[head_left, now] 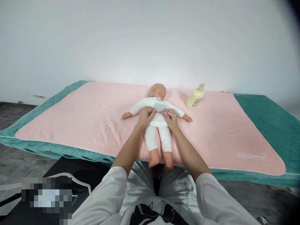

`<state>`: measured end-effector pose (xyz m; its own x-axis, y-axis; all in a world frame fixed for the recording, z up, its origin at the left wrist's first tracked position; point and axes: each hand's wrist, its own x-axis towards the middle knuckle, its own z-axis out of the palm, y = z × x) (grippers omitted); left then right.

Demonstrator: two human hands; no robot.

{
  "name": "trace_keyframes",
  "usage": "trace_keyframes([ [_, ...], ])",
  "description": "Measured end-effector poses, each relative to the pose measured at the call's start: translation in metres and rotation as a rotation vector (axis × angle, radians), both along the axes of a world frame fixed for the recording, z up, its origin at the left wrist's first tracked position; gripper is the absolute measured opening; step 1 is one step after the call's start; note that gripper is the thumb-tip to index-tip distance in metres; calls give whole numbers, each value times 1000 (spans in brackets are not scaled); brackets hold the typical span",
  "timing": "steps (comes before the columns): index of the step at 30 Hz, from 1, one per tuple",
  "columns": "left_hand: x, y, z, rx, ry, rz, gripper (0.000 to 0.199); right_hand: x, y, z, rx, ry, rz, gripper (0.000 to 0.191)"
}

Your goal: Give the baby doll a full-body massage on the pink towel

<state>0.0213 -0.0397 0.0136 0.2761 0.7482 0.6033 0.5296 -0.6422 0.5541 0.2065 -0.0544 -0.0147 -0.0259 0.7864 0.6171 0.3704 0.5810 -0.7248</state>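
Observation:
A baby doll (161,123) with a white cloth body lies stretched out on a pink mat, its feet towards me and its arms spread to the sides. Its bald head (158,90) is turned so that the face does not show. My left hand (146,117) is on the left side of the doll's torso, fingers curled and thumb towards the middle. Opposite it, my right hand (171,118) rests on the right side of the torso, its fingers bent and closed against the cloth. The exact fingertip contact is too small to make out.
The pink mat (93,115) covers a green padded table cover (272,115) against a pale wall. A cream pump bottle (195,97) stands right of the doll. Below the table's left front edge is a black surface with a white curved bar (77,180); part there is pixelated.

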Motion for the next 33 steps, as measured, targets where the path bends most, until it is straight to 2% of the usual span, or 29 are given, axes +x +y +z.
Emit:
trace_keyframes([
  [5, 1, 0, -5, 74, -49, 5, 34, 1, 10, 1, 3, -28, 8, 35],
  [13, 4, -1, -6, 26, 101, 20, 35, 1, 14, -2, 18, -112, 29, 40],
  [21, 5, 2, -7, 2, 87, 35, 31, -1, 14, 1, -17, -82, 29, 41],
  [26, 5, 9, -4, 0, 71, 60, 30, 1, 25, 1, -39, -46, 39, 40],
  [33, 6, 17, 3, 26, 166, 101, 32, 0, 36, 8, -17, -48, 71, 43],
])
